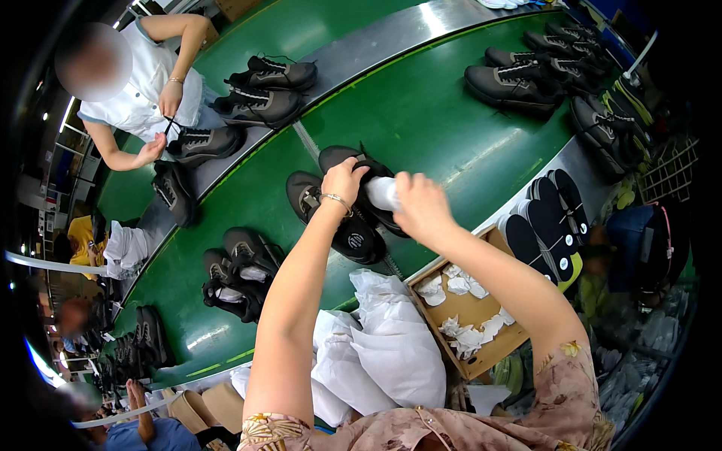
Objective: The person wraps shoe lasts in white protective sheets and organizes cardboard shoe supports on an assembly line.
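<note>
On the green conveyor belt (pixel 481 161) in front of me stands a pair of dark grey shoes. My left hand (pixel 344 183) grips the right-hand shoe (pixel 334 155) of the pair near its laces and tongue. A white wad of paper (pixel 381 193) sits at that shoe's opening, with the fingers of my right hand (pixel 423 204) closed around its outer end. Partly beneath my left wrist, the other shoe (pixel 358 242) of the pair lies alongside, its insole showing at the heel. How deep the paper reaches inside is hidden.
A cardboard box (pixel 432 319) with crumpled paper scraps stands at the belt's near edge, beside white paper stacks (pixel 398 353). Black insoles (pixel 538 237) lie to its right. More shoes (pixel 242 270) rest on the belt. Across it, a co-worker's hands (pixel 154 146) hold a shoe's laces.
</note>
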A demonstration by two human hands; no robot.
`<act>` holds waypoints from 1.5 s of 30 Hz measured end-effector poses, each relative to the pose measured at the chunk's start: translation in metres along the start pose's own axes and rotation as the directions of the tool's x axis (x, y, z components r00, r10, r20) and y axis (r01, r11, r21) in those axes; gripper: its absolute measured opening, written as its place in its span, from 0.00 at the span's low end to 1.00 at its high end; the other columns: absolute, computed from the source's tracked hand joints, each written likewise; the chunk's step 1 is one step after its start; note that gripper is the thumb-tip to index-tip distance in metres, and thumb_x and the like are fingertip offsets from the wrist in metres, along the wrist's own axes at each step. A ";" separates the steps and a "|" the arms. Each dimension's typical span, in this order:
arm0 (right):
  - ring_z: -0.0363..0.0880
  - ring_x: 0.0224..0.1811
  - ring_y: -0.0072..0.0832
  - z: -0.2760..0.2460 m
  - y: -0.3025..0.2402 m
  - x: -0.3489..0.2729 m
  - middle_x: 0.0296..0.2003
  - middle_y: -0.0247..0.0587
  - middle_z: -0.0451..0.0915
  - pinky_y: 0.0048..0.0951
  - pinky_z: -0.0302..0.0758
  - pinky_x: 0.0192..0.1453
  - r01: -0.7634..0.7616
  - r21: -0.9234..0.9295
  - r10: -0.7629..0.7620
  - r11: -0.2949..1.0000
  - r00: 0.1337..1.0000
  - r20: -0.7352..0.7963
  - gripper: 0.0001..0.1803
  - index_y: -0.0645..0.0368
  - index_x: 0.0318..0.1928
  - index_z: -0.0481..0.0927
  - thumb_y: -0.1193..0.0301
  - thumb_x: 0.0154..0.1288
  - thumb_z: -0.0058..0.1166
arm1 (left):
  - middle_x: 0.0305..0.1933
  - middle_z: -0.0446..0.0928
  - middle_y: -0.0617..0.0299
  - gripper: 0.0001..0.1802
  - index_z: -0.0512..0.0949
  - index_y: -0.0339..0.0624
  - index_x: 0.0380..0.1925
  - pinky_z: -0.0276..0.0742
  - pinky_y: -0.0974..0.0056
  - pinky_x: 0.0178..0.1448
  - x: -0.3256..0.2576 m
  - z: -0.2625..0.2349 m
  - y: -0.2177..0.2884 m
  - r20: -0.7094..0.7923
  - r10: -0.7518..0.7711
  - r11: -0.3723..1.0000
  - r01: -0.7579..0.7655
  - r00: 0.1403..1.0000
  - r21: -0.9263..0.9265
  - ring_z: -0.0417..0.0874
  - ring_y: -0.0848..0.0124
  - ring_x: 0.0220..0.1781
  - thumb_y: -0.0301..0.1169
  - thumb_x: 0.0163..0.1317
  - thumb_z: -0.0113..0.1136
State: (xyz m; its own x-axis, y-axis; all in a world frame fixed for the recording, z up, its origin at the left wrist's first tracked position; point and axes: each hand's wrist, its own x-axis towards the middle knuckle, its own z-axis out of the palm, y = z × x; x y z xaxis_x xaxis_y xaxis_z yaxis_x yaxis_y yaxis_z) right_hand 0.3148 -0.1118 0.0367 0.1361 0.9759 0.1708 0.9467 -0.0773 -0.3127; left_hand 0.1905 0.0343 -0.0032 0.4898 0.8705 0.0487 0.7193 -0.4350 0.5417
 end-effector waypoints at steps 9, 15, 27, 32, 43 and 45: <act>0.72 0.39 0.39 0.067 -0.021 0.028 0.35 0.52 0.72 0.38 0.72 0.43 0.105 -0.268 -0.108 0.958 0.994 0.003 0.20 0.67 0.45 0.68 0.69 0.52 0.50 | 0.33 0.78 0.46 0.15 0.79 0.42 0.35 0.74 0.54 0.41 0.000 -0.007 -0.006 -0.009 0.002 0.999 -0.002 1.000 -0.044 0.79 0.49 0.37 0.41 0.55 0.58; 0.78 0.27 0.44 0.078 -0.020 0.038 0.33 0.62 0.71 0.32 0.79 0.27 0.090 -0.174 -0.099 0.981 0.994 -0.042 0.21 0.77 0.43 0.64 0.71 0.54 0.50 | 0.32 0.78 0.46 0.14 0.80 0.41 0.34 0.74 0.55 0.41 0.001 -0.005 -0.013 -0.024 -0.012 0.992 0.009 1.000 -0.128 0.79 0.50 0.37 0.40 0.55 0.59; 0.80 0.36 0.47 0.078 -0.030 0.044 0.37 0.63 0.72 0.35 0.80 0.39 -0.125 0.103 0.100 0.987 0.970 0.221 0.21 0.76 0.43 0.61 0.72 0.56 0.52 | 0.30 0.78 0.45 0.14 0.78 0.43 0.32 0.74 0.50 0.41 -0.012 0.001 -0.018 -0.068 -0.029 0.993 0.020 0.997 -0.119 0.78 0.47 0.35 0.42 0.57 0.55; 0.82 0.33 0.46 0.101 -0.032 0.048 0.38 0.66 0.71 0.31 0.81 0.34 -0.166 -0.027 0.168 0.986 0.970 0.175 0.16 0.77 0.43 0.60 0.78 0.59 0.45 | 0.28 0.78 0.44 0.14 0.78 0.41 0.31 0.74 0.50 0.40 -0.010 0.001 -0.021 -0.062 -0.004 0.991 -0.004 0.998 -0.133 0.78 0.46 0.33 0.41 0.57 0.56; 0.80 0.38 0.47 0.114 -0.030 0.064 0.36 0.66 0.74 0.34 0.81 0.34 -0.112 0.074 0.099 0.991 0.983 0.154 0.14 0.74 0.42 0.66 0.77 0.58 0.46 | 0.25 0.76 0.45 0.14 0.77 0.40 0.28 0.73 0.50 0.37 -0.017 0.007 -0.015 -0.175 0.029 0.997 -0.040 0.984 -0.060 0.78 0.47 0.32 0.41 0.56 0.56; 0.80 0.38 0.49 0.128 -0.026 0.066 0.36 0.64 0.75 0.39 0.80 0.39 -0.078 0.035 0.074 0.996 0.991 0.109 0.14 0.74 0.43 0.67 0.77 0.58 0.46 | 0.27 0.77 0.45 0.14 0.77 0.41 0.29 0.74 0.49 0.38 -0.017 0.005 -0.013 -0.128 -0.020 1.000 0.018 0.992 -0.022 0.78 0.47 0.33 0.42 0.57 0.55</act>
State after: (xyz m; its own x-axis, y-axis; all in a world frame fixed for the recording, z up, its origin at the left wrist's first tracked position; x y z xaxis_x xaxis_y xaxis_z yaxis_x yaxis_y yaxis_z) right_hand 0.2615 -0.0194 -0.0631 0.1729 0.9839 0.0446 0.9226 -0.1459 -0.3571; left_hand 0.1755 0.0236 -0.0152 0.4078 0.9015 0.1448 0.7168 -0.4143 0.5608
